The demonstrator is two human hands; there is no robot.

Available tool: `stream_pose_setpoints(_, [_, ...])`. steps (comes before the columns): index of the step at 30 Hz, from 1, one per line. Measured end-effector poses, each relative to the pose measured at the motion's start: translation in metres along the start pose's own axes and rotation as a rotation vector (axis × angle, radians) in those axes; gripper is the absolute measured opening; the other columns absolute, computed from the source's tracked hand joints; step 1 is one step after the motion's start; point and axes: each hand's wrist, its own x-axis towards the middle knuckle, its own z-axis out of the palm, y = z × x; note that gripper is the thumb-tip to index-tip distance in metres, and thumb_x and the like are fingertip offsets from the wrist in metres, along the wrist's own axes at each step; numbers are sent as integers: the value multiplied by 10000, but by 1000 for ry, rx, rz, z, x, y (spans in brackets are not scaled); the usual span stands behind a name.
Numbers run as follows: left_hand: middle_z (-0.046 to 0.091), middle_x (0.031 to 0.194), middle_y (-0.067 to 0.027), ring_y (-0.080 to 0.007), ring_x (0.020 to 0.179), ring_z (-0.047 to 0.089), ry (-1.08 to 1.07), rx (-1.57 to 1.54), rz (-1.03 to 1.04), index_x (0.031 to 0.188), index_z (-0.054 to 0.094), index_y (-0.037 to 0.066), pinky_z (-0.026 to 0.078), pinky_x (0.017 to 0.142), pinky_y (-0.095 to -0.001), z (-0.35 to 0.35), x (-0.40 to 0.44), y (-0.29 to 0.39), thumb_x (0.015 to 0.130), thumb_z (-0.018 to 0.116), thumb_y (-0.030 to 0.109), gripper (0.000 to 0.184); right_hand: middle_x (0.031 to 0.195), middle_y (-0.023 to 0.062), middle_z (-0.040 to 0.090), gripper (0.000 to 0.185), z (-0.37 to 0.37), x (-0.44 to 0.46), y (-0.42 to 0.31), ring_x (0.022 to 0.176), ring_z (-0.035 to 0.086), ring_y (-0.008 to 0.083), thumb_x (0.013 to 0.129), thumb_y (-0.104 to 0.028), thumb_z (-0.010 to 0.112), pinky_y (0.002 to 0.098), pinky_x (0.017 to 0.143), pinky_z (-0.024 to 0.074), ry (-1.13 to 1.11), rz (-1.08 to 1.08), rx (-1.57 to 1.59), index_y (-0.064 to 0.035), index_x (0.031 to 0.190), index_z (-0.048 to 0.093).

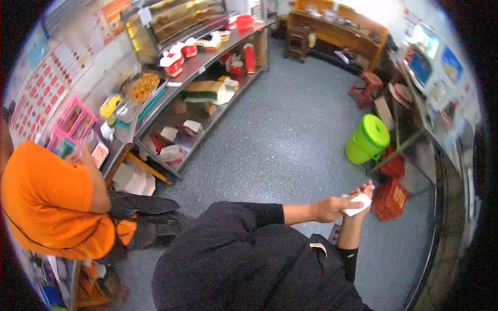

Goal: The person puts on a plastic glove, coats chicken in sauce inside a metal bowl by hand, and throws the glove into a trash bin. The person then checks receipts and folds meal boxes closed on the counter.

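My left hand point(330, 209) reaches across from the left and pinches a small white folded piece point(357, 206) that looks like a tissue. It presses this piece against the palm side of my right hand point(366, 193), which is raised with its fingers stretched out. Both hands are in front of my black clothing point(233, 259), above the grey floor. Part of my right palm is hidden behind the white piece.
A lime-green bin point(367, 140) and red crates point(390, 199) stand on the right. On the left, a person in an orange shirt point(57, 202) works at a steel counter point(155, 90) with red-and-white tubs point(174, 65). Behind are a red stool point(367, 85) and a wooden desk point(337, 26).
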Motion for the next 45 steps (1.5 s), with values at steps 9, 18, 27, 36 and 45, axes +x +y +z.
stream_pose_setpoints(9, [540, 1114, -138, -211, 1025, 517, 640, 339, -325, 999, 564, 34, 409, 853, -300, -235, -27, -52, 744, 444, -92, 308, 805, -11, 485, 345, 217, 124, 190, 664, 464, 106, 859, -423, 431, 272, 593, 401, -469, 778, -225, -133, 1041, 473])
stream_pose_setpoints(18, [537, 901, -18, -82, 786, 480, 1549, 390, -276, 1071, 465, 67, 416, 713, -247, -472, -77, -115, 908, 339, 351, 350, 952, 45, 544, 260, 425, 137, 366, 862, 488, 94, 878, -205, 461, 245, 761, 398, -1576, 278, -461, -8, 1042, 508])
stream_pose_setpoints(27, [524, 956, -63, -108, 831, 493, 1354, 819, -306, 1184, 397, 75, 416, 737, -274, -654, -54, -115, 870, 460, 178, 336, 833, 36, 552, 123, 577, 241, 507, 723, 495, 80, 858, -120, 486, 216, 640, 417, -1636, 349, -476, -14, 920, 496])
stream_pose_setpoints(36, [517, 864, -33, -99, 750, 494, 1921, 584, -406, 1107, 482, 76, 424, 656, -232, -842, -106, -180, 830, 511, 135, 285, 797, 124, 542, 167, 770, 362, 674, 698, 520, 194, 865, -116, 412, 326, 658, 419, -1866, -297, -1007, 34, 882, 482])
stream_pose_setpoints(45, [564, 890, -64, -108, 767, 530, 1768, 664, -747, 1031, 526, 34, 439, 670, -238, -959, -100, -212, 806, 539, 99, 235, 702, 233, 528, 169, 866, 445, 697, 663, 528, 383, 807, -156, 450, 421, 592, 411, -2075, -435, -1124, -3, 860, 500])
